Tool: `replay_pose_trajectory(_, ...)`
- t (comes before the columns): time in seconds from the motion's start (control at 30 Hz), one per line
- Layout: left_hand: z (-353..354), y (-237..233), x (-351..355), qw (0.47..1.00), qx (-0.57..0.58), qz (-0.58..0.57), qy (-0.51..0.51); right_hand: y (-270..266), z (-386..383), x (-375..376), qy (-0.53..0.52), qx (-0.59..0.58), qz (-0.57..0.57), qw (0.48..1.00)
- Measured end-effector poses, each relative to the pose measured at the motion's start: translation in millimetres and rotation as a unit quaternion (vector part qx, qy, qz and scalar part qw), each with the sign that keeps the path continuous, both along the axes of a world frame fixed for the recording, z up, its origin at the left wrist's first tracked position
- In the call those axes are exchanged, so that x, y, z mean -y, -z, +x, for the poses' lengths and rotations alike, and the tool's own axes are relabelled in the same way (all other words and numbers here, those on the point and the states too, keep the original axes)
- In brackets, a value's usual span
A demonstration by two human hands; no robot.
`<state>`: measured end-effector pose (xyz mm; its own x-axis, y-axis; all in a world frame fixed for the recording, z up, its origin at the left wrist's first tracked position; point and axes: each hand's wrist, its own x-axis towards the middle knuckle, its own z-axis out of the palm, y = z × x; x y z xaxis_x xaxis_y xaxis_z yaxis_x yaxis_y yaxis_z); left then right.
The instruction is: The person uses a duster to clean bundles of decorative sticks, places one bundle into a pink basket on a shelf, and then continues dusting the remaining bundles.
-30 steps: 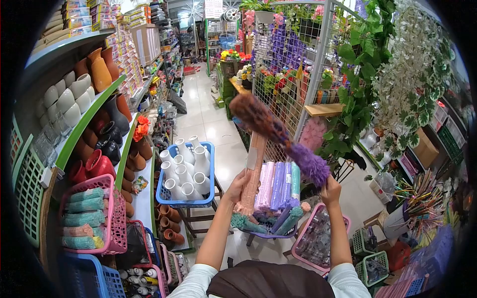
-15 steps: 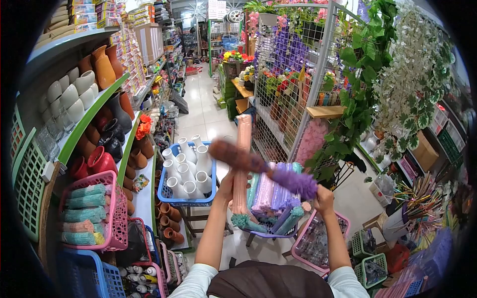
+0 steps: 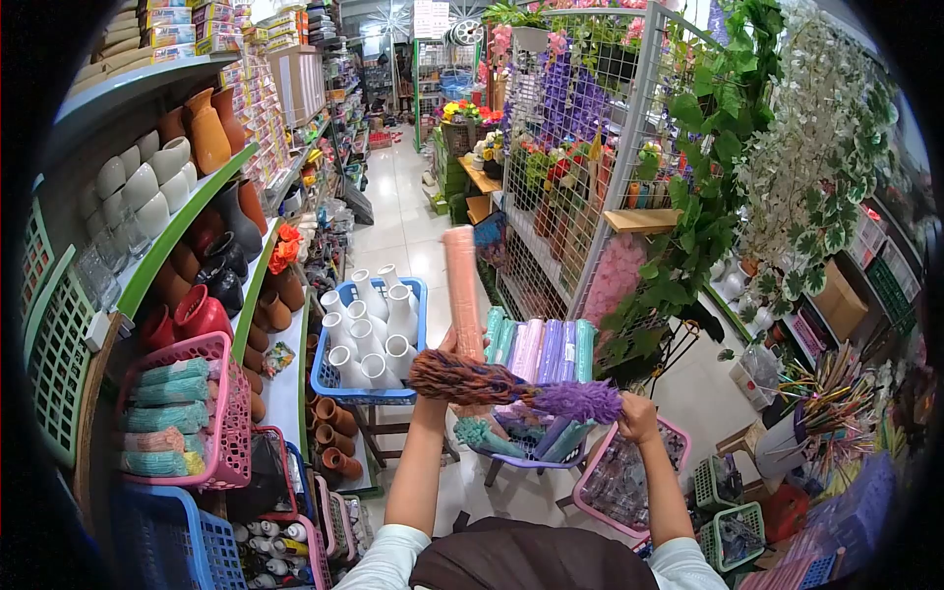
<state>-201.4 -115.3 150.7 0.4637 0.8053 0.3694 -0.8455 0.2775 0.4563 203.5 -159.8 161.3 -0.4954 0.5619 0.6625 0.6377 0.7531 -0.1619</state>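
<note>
Swung lower since the earlier frame, what looks like a brown-and-purple duster [image 3: 516, 391] stretches nearly level across the center, while a peach-colored wrapped bundle [image 3: 462, 290] has tipped slightly left. A person's right hand [image 3: 639, 418] clenches the duster's purple end, right of center; the left hand [image 3: 450, 341], largely hidden behind the duster, appears to grasp the bundle's lower part. Whether duster and bundle touch cannot be told. Beyond and below, pastel bundles [image 3: 551, 352] fill a purple plastic basket [image 3: 531, 462]. Dusting the peach bundle seems the step in hand; another stroke would call for a steady left grip.
</note>
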Motion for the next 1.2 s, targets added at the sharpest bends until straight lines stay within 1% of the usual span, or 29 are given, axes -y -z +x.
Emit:
replay_pose_trajectory(0.03,-1,2,-3,0.999,-0.031,0.031,0.017,0,1,1,0.007,0.004,0.011,1.0)
replay_pose_trajectory(0.07,17,-5,10,0.976,-0.131,-0.036,-0.168,0,1,-1,0.032,-0.006,0.015,0.999)
replay_pose_trajectory(0.13,30,-23,19,0.945,-0.23,-0.15,-0.175,-1,0,-11,0.084,-0.027,0.022,0.996)
replay_pose_trajectory(0.17,44,-38,25,0.971,-0.149,-0.109,-0.151,-11,-8,-12,0.103,-0.071,0.019,0.992)
replay_pose_trajectory(0.23,55,-39,29,0.973,-0.167,-0.068,-0.144,-28,-26,-12,0.141,-0.158,0.014,0.977)
replay_pose_trajectory(0.27,55,-37,28,0.97,-0.178,-0.071,-0.15,-28,-27,-14,0.144,-0.174,-0.006,0.974)
replay_pose_trajectory(0.33,53,-36,26,0.963,-0.199,-0.075,-0.162,-23,-22,-12,0.129,-0.144,-0.002,0.981)
replay_pose_trajectory(0.43,52,-46,23,0.954,-0.094,-0.17,-0.227,-5,-7,-2,0.085,-0.077,0.002,0.993)
replay_pose_trajectory(0.47,48,-42,21,0.956,-0.093,-0.104,-0.258,4,-1,3,0.063,-0.051,0.008,0.997)
replay_pose_trajectory(0.5,34,-10,12,0.947,-0.166,-0.017,-0.274,11,4,7,0.042,-0.026,0.013,0.999)
replay_pose_trajectory(0.53,25,-22,15,0.983,-0.096,-0.023,-0.153,15,9,12,0.043,0.023,0.032,0.998)
replay_pose_trajectory(0.57,22,-37,19,0.999,-0.023,-0.03,-0.028,16,10,14,0.045,0.018,0.039,0.998)
replay_pose_trajectory(0.6,24,-39,19,1.0,-0.022,-0.006,-0.021,17,11,15,0.047,0.015,0.045,0.998)
replay_pose_trajectory(0.63,28,-19,10,0.975,-0.148,0.05,-0.159,17,12,16,0.049,0.011,0.052,0.997)
replay_pose_trajectory(0.67,39,-12,8,0.912,-0.269,0.104,-0.292,16,10,15,0.063,-0.01,0.047,0.997)
replay_pose_trajectory(0.7,45,-6,6,0.934,-0.234,-0.019,-0.271,14,8,11,0.077,-0.031,0.043,0.996)
replay_pose_trajectory(0.73,58,-31,17,0.938,-0.179,-0.146,-0.26,10,4,7,0.091,-0.051,0.038,0.994)
replay_pose_trajectory(0.77,51,-26,9,0.975,-0.162,-0.09,-0.123,4,-2,3,0.105,-0.071,0.033,0.991)
replay_pose_trajectory(0.8,52,-17,6,0.978,-0.174,-0.056,-0.103,-3,-9,0,0.118,-0.114,0.027,0.986)
replay_pose_trajectory(0.83,59,-31,14,0.979,-0.185,-0.022,-0.083,-8,-16,-3,0.13,-0.138,0.023,0.982)
replay_pose_trajectory(0.87,74,-51,25,0.969,-0.185,-0.068,-0.146,-12,-21,-5,0.141,-0.163,0.018,0.976)
replay_pose_trajectory(0.9,74,-48,23,0.971,-0.179,-0.062,-0.149,-15,-25,-6,0.152,-0.187,0.013,0.97)
replay_pose_trajectory(0.97,70,-36,11,0.973,-0.167,-0.049,-0.154,-12,-22,-6,0.135,-0.147,-0.006,0.98)
replay_pose_trajectory(1.03,55,-9,-13,0.992,-0.067,-0.025,-0.102,4,-10,-3,0.114,-0.089,-0.031,0.989)
replay_pose_trajectory(1.07,55,-19,-7,0.977,-0.083,-0.103,-0.165,7,-7,4,0.102,-0.073,-0.05,0.991)
replay_pose_trajectory(1.1,54,-29,-2,0.952,-0.097,-0.179,-0.228,8,-4,9,0.081,-0.059,-0.04,0.994)
replay_pose_trajectory(1.13,40,33,-34,0.964,-0.118,-0.116,-0.209,10,0,15,0.061,-0.045,-0.03,0.997)
replay_pose_trajectory(1.17,25,-6,-19,0.995,0.027,0.047,0.089,12,3,19,0.041,-0.031,-0.021,0.998)
replay_pose_trajectory(1.2,18,33,-36,0.993,-0.051,0.106,-0.027,18,7,19,0.036,-0.029,0.004,0.999)
